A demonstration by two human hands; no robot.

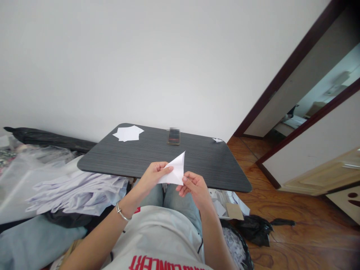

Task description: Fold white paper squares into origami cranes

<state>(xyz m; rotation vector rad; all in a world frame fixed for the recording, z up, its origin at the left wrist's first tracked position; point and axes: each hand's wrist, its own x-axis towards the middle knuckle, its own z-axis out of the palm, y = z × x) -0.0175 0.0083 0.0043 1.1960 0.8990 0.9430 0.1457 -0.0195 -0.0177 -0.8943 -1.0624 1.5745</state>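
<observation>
A folded sheet of white paper (176, 169), roughly triangular with one point upward, is held above the near edge of the dark table (146, 150). My left hand (155, 173) grips its left side, thumb on top and fingers beneath. At the lower right corner, the thumb and fingers of my right hand (194, 183) pinch the paper. Further off on the table's left lies a stack of white paper sheets (128, 133). Near the far right corner sits a small folded paper piece (217, 140).
A small dark object, blurred out (174, 136), stands at the table's back, by the white wall. Folded pale clothes (78, 191) are heaped on the left. To the right are a box of papers (225, 206), a black bag of paper scraps (234, 243) and a doorway.
</observation>
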